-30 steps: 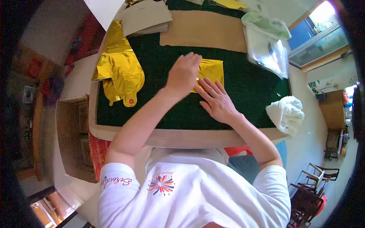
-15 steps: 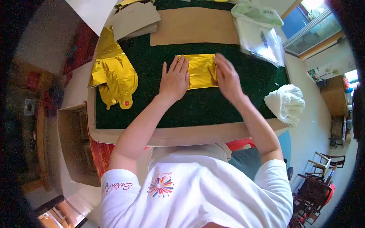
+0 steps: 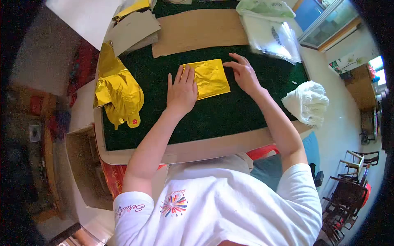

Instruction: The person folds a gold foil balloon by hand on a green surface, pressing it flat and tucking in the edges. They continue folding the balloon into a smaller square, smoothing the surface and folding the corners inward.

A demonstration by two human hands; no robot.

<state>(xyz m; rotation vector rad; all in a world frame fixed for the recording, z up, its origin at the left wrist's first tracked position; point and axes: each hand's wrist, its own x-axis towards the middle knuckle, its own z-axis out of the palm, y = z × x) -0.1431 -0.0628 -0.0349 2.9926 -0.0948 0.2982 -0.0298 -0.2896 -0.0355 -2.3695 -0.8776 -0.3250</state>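
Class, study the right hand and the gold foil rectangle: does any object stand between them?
Nothing visible does. The right hand is beside the right edge of the gold foil rectangle, with only dark green surface showing in the gap. The left hand lies over the opposite end, out of that path.

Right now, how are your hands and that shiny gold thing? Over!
Left hand flat on gold foil. Right hand open beside it, touch unclear. Nothing else on the foil.

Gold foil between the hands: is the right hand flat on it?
No, the right hand is beside the right edge of the gold foil; only the left hand lies on it.
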